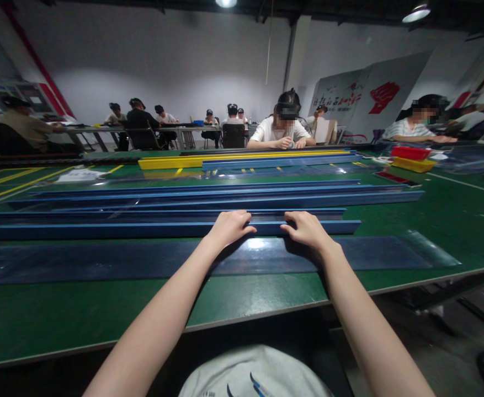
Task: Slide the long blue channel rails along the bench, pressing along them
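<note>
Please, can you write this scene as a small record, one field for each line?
Left hand: gripping the nearest blue profile
Right hand: gripping the same profile
In front of it: clear plastic sleeve, lying flat
Beyond: more blue profiles, one yellow profile
Far right: red tray on yellow tray
Surface: green table
Across: person in white top

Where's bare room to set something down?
Green tabletop lies bare right of the blue strips, nearer than the red tray, and along the near edge, before the clear sheet, though forearms cross it. Crowded: the middle, blue strips side by side around the left hand and right hand.
</note>
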A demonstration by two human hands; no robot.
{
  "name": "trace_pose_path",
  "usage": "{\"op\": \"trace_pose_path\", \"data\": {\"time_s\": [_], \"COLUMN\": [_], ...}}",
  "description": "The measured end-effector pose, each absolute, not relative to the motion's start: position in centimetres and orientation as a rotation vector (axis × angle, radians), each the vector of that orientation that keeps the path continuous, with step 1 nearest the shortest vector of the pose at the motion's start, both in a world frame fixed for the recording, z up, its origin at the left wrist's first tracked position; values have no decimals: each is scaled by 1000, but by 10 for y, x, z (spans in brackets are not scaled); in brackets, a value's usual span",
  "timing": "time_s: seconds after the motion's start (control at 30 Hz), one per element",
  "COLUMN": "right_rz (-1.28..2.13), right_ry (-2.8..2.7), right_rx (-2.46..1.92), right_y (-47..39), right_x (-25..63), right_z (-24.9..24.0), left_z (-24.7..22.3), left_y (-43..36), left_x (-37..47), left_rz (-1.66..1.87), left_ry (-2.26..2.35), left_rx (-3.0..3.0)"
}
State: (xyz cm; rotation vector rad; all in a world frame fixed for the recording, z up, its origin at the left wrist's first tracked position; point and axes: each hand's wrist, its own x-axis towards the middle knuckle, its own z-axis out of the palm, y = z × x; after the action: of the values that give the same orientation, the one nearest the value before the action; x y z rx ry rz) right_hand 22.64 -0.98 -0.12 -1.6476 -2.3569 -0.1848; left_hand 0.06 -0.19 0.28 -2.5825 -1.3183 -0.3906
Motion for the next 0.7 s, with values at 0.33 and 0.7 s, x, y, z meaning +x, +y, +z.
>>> {"op": "trace_pose_path", "data": {"time_s": [0.33,0.7], "right_rz": [-226,-275], "right_ry": [-2420,-2417], "right_rx": [-1449,-1441], "right_y": [-14,-9], "right_x": [201,200], "right_z": [-5,-4], "left_z": [5,6], "left_y": [-4,-5], "left_x": [3,2], "left_rz": [-365,-355], "left_ry": [-1341,-1333], "left_rx": [-2593,-2600]}}
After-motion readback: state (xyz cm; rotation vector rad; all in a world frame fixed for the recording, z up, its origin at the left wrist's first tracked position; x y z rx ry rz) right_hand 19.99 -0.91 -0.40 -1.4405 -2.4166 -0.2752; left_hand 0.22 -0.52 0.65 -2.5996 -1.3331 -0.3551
